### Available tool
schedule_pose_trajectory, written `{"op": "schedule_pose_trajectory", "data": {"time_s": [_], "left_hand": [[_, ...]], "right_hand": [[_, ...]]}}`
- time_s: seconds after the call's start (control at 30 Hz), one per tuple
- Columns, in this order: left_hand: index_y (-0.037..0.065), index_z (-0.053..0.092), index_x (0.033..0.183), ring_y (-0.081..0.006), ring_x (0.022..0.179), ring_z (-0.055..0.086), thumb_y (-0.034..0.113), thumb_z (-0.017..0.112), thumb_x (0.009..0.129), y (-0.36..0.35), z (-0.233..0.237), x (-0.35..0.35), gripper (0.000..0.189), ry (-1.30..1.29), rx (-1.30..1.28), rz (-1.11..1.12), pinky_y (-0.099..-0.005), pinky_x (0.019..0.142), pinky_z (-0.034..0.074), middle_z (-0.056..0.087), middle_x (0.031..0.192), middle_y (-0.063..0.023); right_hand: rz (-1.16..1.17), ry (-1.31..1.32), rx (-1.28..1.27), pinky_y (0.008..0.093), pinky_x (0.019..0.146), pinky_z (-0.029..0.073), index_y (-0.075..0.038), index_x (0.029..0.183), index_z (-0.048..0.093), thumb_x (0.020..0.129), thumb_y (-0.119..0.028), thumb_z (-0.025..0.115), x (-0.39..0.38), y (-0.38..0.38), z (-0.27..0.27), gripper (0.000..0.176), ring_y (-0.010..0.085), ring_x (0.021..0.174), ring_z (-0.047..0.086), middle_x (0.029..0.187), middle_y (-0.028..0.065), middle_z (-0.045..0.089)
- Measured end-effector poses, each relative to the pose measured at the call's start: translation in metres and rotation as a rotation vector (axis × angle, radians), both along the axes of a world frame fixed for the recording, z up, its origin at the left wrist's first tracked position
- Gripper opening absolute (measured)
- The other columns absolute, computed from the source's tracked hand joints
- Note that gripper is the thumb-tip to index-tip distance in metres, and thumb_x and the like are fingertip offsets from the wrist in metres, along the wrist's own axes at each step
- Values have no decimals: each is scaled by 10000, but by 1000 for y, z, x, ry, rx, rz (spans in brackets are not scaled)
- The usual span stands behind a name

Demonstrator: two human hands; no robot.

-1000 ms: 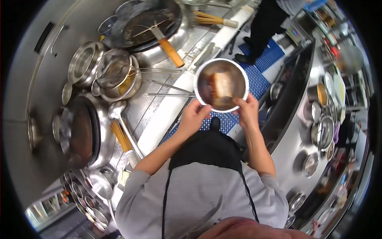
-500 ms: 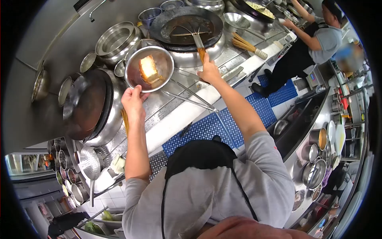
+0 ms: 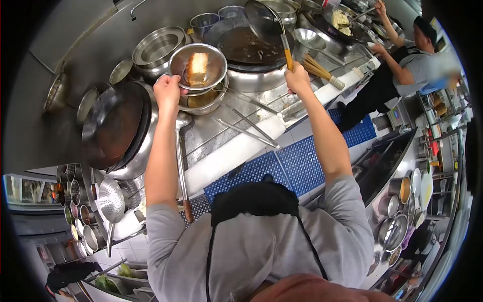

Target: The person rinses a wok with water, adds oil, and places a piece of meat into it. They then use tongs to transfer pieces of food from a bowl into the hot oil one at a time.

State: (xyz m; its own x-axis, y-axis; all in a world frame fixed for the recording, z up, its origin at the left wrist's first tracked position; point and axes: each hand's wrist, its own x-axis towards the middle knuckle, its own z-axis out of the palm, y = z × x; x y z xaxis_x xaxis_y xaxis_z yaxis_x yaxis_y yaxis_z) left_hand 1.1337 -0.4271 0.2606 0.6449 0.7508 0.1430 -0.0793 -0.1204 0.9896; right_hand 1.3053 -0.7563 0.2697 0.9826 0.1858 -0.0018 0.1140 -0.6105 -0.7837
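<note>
My left hand [image 3: 168, 91] pinches the rim of a metal bowl [image 3: 222, 54], tilted toward me. In it lies a block of food [image 3: 197, 69] with a pale top and browned sides. My right hand [image 3: 298, 79] is wrapped round the wooden handle of a wire-mesh skimmer [image 3: 260, 22]. The skimmer's round head is raised over the far side of a wok [image 3: 241, 48] that holds dark liquid with small bits floating in it. Below the bowl, partly hidden by it, stands a metal pot [image 3: 217, 103] with brownish liquid.
A second dark wok [image 3: 110, 126] sits at the left. A long-handled ladle [image 3: 181, 161] and a perforated ladle [image 3: 111, 201] rest near the counter edge. A bamboo brush [image 3: 324, 74] lies right of my right hand. Another person [image 3: 410, 60] works at a wok further right.
The skimmer has come up out of the wok in my right hand, which moved right. The bowl in my left hand has shifted slightly up and right. The other person's pale food is lifted higher.
</note>
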Motion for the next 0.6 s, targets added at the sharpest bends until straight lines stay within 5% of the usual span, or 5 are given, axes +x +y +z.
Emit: {"op": "schedule_pose_trajectory", "data": {"time_s": [0.13,0.17,0.3,0.4,0.6], "left_hand": [[0,549,655,-186,489,642,116,602,821,-10,6,48,209,93,137,47,-312,460,509,600,584,-92],[-2,563,662,-200,500,654,131,591,824,-11,8,63,212,142,213,47,-326,477,516,618,589,-106],[1,627,754,-281,543,681,192,543,832,-33,23,115,224,271,544,70,-407,622,548,658,625,-169],[-13,630,874,-371,819,694,172,543,846,-57,34,157,206,258,938,112,-479,754,540,668,817,-261],[-43,602,1015,-460,910,655,123,515,867,-75,45,217,238,315,1266,138,-500,795,553,638,1031,-283]], "right_hand": [[86,216,415,348,396,482,45,1055,524,869,-77,512,3,-20,0,223,193,519,568,749,130,590],[97,310,523,280,396,448,0,1042,523,862,-57,510,-2,-25,7,189,125,510,502,744,76,560],[145,546,708,262,409,452,21,996,523,880,-60,524,-9,-41,25,141,133,524,521,757,88,578],[163,733,825,293,434,461,38,1012,501,867,-38,520,-14,-50,27,165,158,538,525,753,113,573],[132,957,1022,265,466,453,33,1051,476,876,-61,531,-28,-62,25,206,142,574,530,793,104,576]]}}
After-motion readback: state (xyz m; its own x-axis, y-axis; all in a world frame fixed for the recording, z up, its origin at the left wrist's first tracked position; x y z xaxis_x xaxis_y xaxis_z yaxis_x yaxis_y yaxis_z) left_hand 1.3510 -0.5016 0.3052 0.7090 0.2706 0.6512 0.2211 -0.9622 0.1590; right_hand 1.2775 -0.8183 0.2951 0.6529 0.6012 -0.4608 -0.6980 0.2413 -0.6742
